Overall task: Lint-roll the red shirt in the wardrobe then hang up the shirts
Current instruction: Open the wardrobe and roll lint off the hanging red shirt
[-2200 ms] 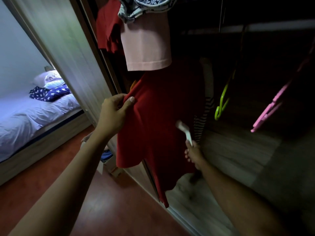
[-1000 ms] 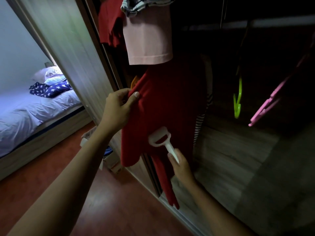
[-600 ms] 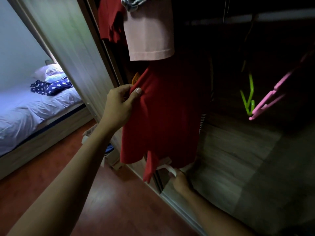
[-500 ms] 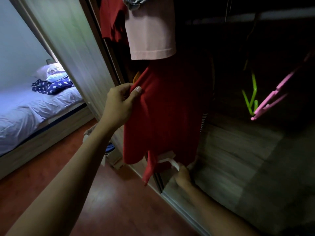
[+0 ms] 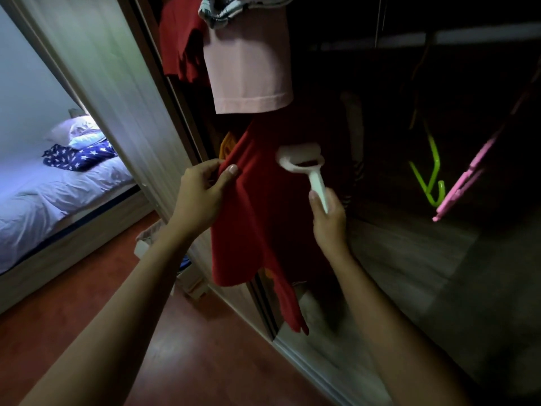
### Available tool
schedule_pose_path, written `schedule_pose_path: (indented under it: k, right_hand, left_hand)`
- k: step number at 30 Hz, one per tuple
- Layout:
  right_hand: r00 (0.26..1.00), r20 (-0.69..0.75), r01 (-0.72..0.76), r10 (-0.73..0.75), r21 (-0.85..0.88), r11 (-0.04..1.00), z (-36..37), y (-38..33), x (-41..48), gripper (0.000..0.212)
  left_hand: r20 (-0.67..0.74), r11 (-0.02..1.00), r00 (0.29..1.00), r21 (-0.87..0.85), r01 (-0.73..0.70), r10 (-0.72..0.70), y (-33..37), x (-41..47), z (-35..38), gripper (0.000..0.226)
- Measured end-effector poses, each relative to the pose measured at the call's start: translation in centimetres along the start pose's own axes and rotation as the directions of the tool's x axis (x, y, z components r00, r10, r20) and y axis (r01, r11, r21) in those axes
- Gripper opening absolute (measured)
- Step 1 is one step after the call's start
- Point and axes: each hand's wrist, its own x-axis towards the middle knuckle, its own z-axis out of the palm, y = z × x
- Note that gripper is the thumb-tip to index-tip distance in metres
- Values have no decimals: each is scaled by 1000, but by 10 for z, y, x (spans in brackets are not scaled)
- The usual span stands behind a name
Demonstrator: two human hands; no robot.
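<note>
A red shirt (image 5: pixel 263 218) hangs in the open wardrobe, below a pink shirt (image 5: pixel 248 63). My left hand (image 5: pixel 202 194) pinches the red shirt's left edge between thumb and fingers and holds the cloth taut. My right hand (image 5: pixel 329 218) grips the handle of a white lint roller (image 5: pixel 304 165). The roller head lies against the upper part of the red shirt, just under the pink hem. Another red garment (image 5: pixel 181 45) hangs at the upper left, and a patterned one (image 5: pixel 234 7) sits above the pink shirt.
An empty green hanger (image 5: pixel 430 177) and a pink hanger (image 5: pixel 474 171) hang to the right in the dark wardrobe. The sliding door (image 5: pixel 111 92) stands to the left. Beyond it is a bed (image 5: pixel 44 200) with a starred cloth. A small box (image 5: pixel 164 247) sits on the red floor.
My right hand rolled the lint roller down to the shirt's bottom hem, then brought it back up to the upper part. My left hand kept its pinch on the edge.
</note>
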Motion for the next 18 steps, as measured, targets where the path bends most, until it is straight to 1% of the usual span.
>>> schedule_pose_path:
  k: [2,4,7,9,11,13,15,18]
  right_hand:
    - [1000,-3,25,-25,40,999,-3,-14,17,28]
    - [1000,-8,27,-27,71,997,-5,-21,31,25]
    - [1000,-15,-19,21,118,993,-2,-15,43,29]
    - [998,2,-69,70,109,992,2,2,42,33]
    - [990,26,-139,137,79,987,5,29,35,32]
    - [980,55,-193,191,34,981,7,64,22,23]
    - [963,91,-249,253,-51,967,8,98,4,16]
    - [918,178,-314,355,-223,923,7,141,-30,13]
  left_hand:
    - [-14,1000,1000,-9,-1,1,0,-1,1,26]
    - [-12,1000,1000,-10,0,0,0,-2,3,26]
    - [6,999,1000,-26,18,-18,0,-4,6,26]
    - [13,1000,1000,-28,10,-9,0,-4,9,26]
    - [18,999,1000,-43,3,-3,-1,-4,11,21]
    - [28,998,1000,-61,8,-6,-3,-4,13,18]
    - [40,997,999,-71,14,-11,-6,-4,15,19]
    - [54,997,998,-73,23,-19,-11,-3,18,21]
